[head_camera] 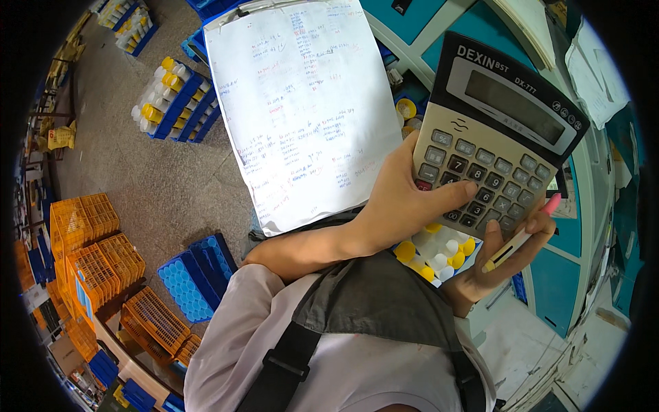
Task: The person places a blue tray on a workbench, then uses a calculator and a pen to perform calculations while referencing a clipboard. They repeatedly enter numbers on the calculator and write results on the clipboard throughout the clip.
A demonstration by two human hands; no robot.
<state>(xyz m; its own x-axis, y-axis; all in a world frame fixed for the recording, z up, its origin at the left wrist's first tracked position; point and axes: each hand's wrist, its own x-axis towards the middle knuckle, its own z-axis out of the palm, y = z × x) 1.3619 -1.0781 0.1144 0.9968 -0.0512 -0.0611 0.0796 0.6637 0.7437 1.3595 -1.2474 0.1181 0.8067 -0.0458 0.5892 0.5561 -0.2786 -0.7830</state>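
My left hand (396, 195) reaches across from the left and grips a Dexin desk calculator (463, 121) by its left edge, thumb lying over the number keys. The display at its upper end looks blank. My right hand (515, 247) is at the calculator's lower right corner, with the thumb tip at the bottom keys. Between its fingers is a slim pale pen (507, 252) with a pink end. Left of the calculator, handwritten paper sheets (304, 103) lie under a metal clip (247, 11), by my left forearm. The writing is in blue and red.
Blue crates of white and yellow containers (172, 98) stand on the speckled floor (190, 180). More yellow and white containers (437, 252) sit beneath the calculator. Orange plastic crates (98, 257) and a blue crate with light-blue round pieces (190, 283) are at left. Teal cabinets (556, 288) line the right.
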